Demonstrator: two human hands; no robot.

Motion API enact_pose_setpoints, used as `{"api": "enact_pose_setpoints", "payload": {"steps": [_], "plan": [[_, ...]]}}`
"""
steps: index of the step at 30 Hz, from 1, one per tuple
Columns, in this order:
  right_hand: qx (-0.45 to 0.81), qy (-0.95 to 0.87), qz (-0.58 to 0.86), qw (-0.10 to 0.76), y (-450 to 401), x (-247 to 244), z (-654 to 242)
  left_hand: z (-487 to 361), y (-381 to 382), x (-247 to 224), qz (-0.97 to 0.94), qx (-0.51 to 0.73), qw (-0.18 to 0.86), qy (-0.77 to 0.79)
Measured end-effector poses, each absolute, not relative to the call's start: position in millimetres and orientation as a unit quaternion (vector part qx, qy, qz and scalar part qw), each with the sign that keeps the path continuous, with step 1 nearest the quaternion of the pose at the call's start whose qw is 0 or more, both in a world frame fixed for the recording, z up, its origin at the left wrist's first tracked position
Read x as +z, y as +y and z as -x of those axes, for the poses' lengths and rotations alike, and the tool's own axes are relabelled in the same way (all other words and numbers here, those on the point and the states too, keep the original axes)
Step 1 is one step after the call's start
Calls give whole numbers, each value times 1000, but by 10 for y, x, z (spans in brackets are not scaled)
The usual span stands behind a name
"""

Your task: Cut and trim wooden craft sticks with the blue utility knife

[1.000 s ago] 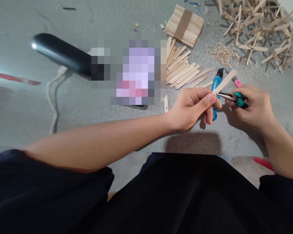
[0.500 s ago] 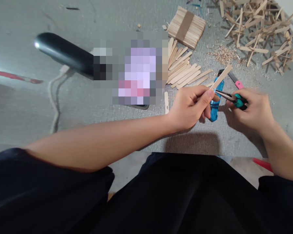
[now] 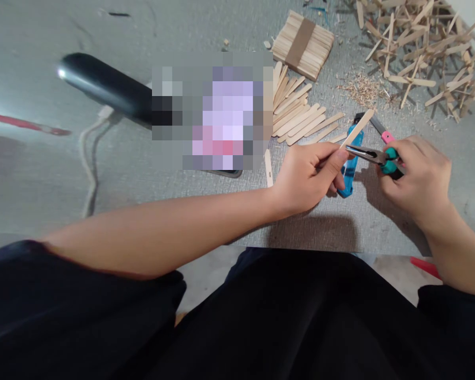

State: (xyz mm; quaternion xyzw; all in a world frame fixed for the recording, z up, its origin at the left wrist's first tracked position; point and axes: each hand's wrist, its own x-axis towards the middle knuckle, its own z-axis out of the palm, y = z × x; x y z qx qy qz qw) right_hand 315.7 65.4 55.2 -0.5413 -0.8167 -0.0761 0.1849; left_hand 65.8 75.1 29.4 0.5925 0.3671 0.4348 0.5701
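My left hand (image 3: 311,177) is closed on a wooden craft stick (image 3: 358,126), pinching it between thumb and fingers so that its far end points up and to the right. My right hand (image 3: 421,174) grips the green and black handles of needle-nose pliers (image 3: 370,154). The pliers' tips meet the stick close to my left thumb; whether they bite into it I cannot tell. Beneath the stick lies a blue utility knife (image 3: 348,182) on the table, partly covered by my left fingers. A pink-handled cutter (image 3: 387,136) rests beyond my right hand.
Loose craft sticks (image 3: 301,119) fan out beyond my left hand, near a banded bundle (image 3: 316,47). Crossed stick assemblies (image 3: 415,53) pile up at the far right beside wood shavings (image 3: 362,88). A single stick with a hole (image 3: 268,168), a black cabled device (image 3: 106,87) and a red brush (image 3: 16,121) lie leftward.
My right hand and the pliers have shifted slightly right, and the pliers have turned a little. The left hand holds the stick almost where it was.
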Motion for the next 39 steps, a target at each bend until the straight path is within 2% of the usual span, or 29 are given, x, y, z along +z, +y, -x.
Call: {"api": "enact_pose_setpoints", "payload": {"steps": [3,12,28,34,39], "plan": [[-118,-818,539,166,642,558,-3167,-655,757,302,-590,431,575,368],[-128,-807,555,154,631,554,-3180,-663,749,283,-578,434,578,379],[-62,-790,585,174,625,586,-3188,-665,765,245,-575,432,579,383],[-109,-806,559,160,619,589,-3180,-663,751,248,-592,431,562,384],[-85,-811,561,145,601,588,-3159,-657,761,254,-602,424,552,391]]}}
